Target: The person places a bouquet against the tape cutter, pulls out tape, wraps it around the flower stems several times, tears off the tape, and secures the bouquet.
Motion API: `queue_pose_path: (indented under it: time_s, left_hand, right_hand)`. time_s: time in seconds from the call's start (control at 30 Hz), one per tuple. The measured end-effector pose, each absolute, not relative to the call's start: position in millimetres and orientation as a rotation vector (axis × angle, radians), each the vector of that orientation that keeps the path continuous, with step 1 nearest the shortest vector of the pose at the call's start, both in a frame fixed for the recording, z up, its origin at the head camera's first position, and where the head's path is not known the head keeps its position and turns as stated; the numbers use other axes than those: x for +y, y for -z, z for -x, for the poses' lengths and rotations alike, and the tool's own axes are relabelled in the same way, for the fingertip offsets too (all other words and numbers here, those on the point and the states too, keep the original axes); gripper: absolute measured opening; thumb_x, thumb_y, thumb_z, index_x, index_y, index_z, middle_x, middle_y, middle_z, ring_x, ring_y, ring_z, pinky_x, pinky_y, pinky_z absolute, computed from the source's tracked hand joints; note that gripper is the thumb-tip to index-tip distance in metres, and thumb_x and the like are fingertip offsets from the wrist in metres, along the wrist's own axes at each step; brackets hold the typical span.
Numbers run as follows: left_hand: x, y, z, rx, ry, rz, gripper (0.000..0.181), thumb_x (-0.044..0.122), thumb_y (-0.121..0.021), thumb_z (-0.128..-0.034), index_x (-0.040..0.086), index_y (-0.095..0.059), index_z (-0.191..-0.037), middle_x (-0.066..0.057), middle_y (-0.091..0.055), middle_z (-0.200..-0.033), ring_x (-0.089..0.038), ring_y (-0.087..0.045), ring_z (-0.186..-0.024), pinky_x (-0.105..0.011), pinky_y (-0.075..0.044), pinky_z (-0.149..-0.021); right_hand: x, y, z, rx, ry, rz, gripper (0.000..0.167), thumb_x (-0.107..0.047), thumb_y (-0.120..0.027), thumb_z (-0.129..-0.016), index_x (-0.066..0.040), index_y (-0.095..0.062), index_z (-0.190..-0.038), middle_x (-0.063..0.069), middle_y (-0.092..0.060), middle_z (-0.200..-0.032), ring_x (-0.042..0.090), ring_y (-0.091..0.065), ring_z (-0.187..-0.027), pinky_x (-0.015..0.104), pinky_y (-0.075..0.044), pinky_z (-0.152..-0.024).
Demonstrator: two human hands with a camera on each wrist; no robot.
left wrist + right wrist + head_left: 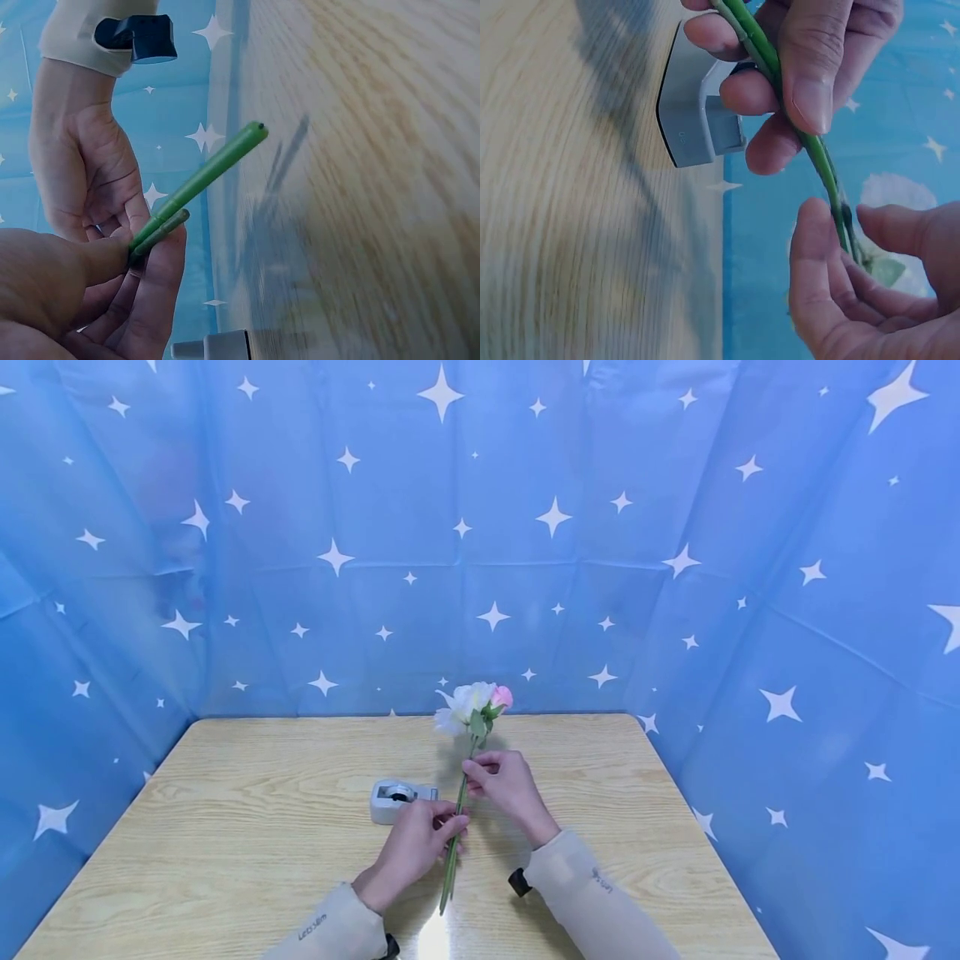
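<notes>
- Holding steady up here, with a white flower [465, 703] and a pink flower [502, 697] side by side, leaves [477, 723] tucked just below the blooms.
- Down low, the left hand [416, 839] has the stems [202, 178] pinched, thumb on one side and fingers curled behind; the stem ends jut out past that grip, one thicker and longer than the other, clear of the table [262, 818].
- Higher up, nearer the blooms, it's the right hand [510, 785], thumb and fingers curled around the stems; how hard they press, I cannot tell.
- So the flowers sit between the hands in mid-air, tilted, in front of the person, blooms at the far end.
- Over on the left, just beyond the left hand, stands a tape dispenser [386, 810]; neither hand grips it.
- My call on the step: this is the gathering stage, both stems being held together as one bunch.
- And the next move? It calls, I'd judge, for one firm pinch on both stems at once, so the other hand could let go without the blooms slipping apart.
</notes>
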State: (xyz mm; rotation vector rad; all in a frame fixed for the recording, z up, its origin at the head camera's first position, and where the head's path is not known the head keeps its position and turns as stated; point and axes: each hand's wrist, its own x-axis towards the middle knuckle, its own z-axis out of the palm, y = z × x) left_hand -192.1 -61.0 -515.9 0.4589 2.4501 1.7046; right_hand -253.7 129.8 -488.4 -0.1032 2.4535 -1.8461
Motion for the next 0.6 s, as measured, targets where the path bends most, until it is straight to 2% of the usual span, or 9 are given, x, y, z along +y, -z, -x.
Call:
queue_pose_path:
  time_s: [0.27,0.6]
  left_hand:
    - [-59.7,518.0,191.5,2.6,-1.625,-0.514,0.018,0.014,-0.081,-0.1107,-0.003,-0.087,-0.115,-0.014,-0.086,-0.089,-0.013,-0.079,-0.067,-0.022,-0.059,-0.051]
    - [-61.0,517.8,191.8,2.667,-1.571,-0.482,0.021,0.02,-0.087,-0.1077,0.001,-0.088,-0.114,-0.001,-0.083,-0.083,-0.008,-0.069,-0.059,-0.021,-0.053,-0.047]
  right_hand:
    - [127.2,490.4,255.3,2.464,1.819,0.079,0.023,-0.014,-0.08,-0.113,0.007,-0.083,-0.121,0.018,-0.085,-0.098,0.032,-0.087,-0.082,0.051,-0.076,-0.087]
    - [129.0,491.0,256.9,2.381,1.846,0.069,0.02,-0.011,-0.079,-0.113,0.008,-0.084,-0.118,0.017,-0.086,-0.094,0.022,-0.084,-0.079,0.048,-0.075,-0.088]
